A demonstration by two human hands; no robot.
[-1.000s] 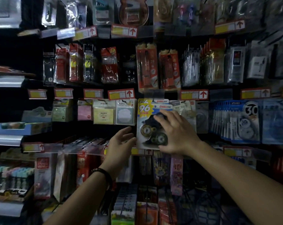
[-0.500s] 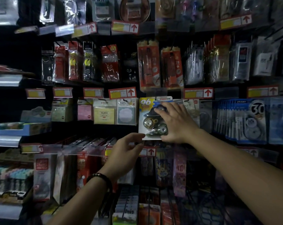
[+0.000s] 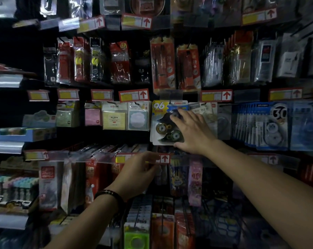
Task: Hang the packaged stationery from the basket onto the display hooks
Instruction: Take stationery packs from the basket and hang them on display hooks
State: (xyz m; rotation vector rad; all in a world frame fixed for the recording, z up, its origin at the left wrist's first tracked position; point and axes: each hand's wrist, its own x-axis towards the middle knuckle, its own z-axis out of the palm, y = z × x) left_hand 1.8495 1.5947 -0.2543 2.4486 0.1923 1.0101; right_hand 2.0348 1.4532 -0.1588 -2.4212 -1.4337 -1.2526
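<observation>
Fingers [image 3: 186,116] of the right hand [image 3: 193,133] lie spread and flat on the correction tape pack [image 3: 163,123], which sits upright against the display wall [image 3: 116,137]. Just below the pack, the left hand [image 3: 138,170] curls its fingers at a price label [image 3: 164,158]; whether it pinches the label is unclear

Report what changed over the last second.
The left hand dropped from beside the correction-tape pack to the price-label strip below and curled. The pack went back into its row. The right hand stayed spread flat on the pack.
</observation>
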